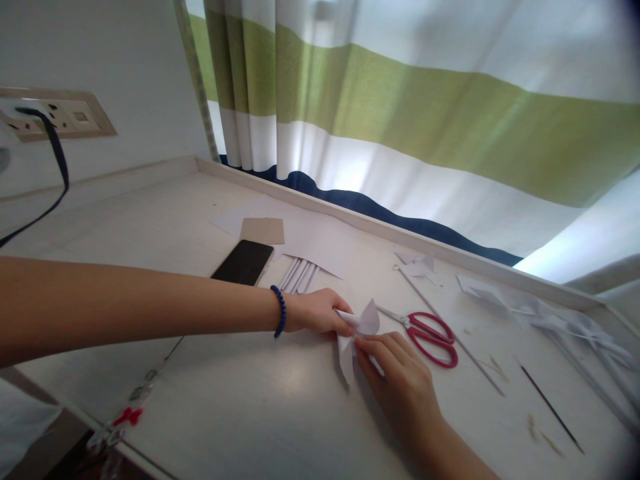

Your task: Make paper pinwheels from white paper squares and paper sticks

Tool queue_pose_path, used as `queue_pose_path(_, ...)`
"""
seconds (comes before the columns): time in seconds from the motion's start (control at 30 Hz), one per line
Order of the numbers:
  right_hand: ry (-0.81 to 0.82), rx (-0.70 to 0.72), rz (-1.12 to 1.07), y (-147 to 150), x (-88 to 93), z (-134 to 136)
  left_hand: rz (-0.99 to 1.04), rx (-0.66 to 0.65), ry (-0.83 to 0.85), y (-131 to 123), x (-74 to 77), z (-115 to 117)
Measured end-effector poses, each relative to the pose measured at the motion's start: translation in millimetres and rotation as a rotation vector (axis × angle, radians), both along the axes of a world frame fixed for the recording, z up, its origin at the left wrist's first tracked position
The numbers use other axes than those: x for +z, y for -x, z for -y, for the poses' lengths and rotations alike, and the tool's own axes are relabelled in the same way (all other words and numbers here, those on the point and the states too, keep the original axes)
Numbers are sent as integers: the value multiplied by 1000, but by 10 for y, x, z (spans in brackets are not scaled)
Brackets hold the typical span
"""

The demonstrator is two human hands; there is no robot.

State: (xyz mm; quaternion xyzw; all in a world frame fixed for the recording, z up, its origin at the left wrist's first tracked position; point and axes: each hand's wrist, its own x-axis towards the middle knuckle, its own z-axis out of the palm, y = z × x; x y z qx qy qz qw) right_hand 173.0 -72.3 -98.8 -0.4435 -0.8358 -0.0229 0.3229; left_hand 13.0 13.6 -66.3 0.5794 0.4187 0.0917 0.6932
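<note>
While the left hand and right hand pinched a white paper pinwheel between fingertips, near the red scissors, its blades seemed shaped but no stick showed attached; similar pinwheels with sticks lay rightward.

The paper pinwheel looked thin and matt, like the smooth paper sheet. The scissors had metal blades and glossy plastic handles. The phone showed a smooth glass screen; the card was matt. The curtain was cloth, the tabletop smooth with a soft sheen.
</note>
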Motion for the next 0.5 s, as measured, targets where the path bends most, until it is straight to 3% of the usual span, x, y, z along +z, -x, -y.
queue_pose_path(0.23,11,4,7,-3,-7,0,-5,-6,59,-14,-26,6)
queue_pose_path(0.5,1,-12,30,-19,-23,-10,-38,-23,-2,2,-26,9)
